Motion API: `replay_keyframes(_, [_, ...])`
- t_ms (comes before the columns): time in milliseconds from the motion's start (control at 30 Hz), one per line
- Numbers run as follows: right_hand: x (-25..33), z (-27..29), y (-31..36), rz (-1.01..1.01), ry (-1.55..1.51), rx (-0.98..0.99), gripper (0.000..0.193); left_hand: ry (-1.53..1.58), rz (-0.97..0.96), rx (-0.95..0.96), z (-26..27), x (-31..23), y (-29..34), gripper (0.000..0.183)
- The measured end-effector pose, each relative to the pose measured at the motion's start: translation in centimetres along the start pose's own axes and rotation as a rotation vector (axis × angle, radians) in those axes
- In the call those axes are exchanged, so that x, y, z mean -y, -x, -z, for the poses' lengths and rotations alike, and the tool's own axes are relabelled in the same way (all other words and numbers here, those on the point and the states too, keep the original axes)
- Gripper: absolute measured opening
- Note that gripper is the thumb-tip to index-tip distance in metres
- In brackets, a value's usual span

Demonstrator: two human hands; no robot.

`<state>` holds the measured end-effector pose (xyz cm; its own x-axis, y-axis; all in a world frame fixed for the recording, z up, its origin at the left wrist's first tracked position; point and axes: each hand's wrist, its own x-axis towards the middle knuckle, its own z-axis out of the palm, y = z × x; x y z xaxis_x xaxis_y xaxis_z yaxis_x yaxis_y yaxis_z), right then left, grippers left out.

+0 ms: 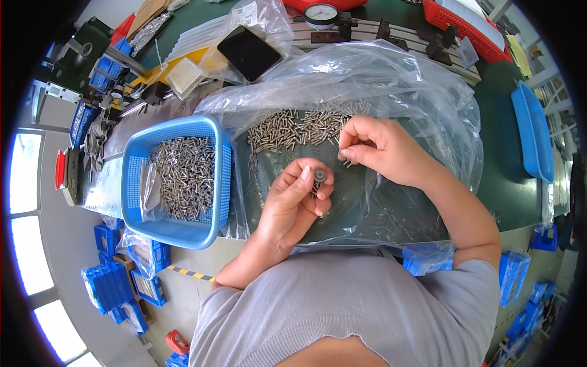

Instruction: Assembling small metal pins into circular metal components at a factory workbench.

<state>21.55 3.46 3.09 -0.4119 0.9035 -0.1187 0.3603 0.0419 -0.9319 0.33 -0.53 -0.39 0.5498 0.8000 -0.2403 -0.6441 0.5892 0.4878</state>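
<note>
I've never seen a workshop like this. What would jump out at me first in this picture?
Probably the bright blue basket on the left, holding a mass of small metal pins. Next come the two bare hands near the centre: the left hand holds a small round metal piece, and the right hand pinches something tiny and metallic. Beyond them, more loose pins lie before bunched-up clear plastic sheeting.

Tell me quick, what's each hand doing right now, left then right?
Left hand: closed, holding a small round metal part in its fingers.
Right hand: thumb and fingers pinched on small metal pins; exact count unclear.
</note>
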Motion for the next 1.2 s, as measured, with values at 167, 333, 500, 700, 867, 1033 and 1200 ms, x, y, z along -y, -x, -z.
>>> replay_keyframes(167, [-0.8,-0.3,-0.3,-0.029,-0.217,-0.008,0.012,-0.001,-0.002,0.005,-0.1,0.0,0.0,0.019])
replay_keyframes(333, [-1.4,-0.7,-0.3,0.171,0.154,-0.100,0.012,0.000,0.002,0.012,-0.1,0.0,-0.1,0.019])
replay_keyframes(500, [-1.1,-0.6,-0.3,0.150,0.187,-0.109,0.010,0.002,0.003,0.005,-0.1,-0.1,0.0,0.019])
replay_keyframes(700, [-0.5,-0.4,-0.1,0.066,0.025,-0.094,0.011,0.001,0.009,0.003,-0.1,0.0,0.0,0.018])
replay_keyframes(867, [0.3,-0.3,0.1,0.059,0.032,-0.116,0.012,0.001,0.009,-0.001,0.0,0.0,0.0,0.018])
replay_keyframes(1033, [0.3,-1.0,0.6,0.257,-0.048,-0.122,0.011,0.013,0.005,0.016,0.1,0.1,-0.1,0.018])
replay_keyframes(1200, [1.6,-2.1,1.3,0.099,-0.282,-0.027,0.008,-0.012,0.021,-0.014,-0.1,-0.1,0.1,0.019])
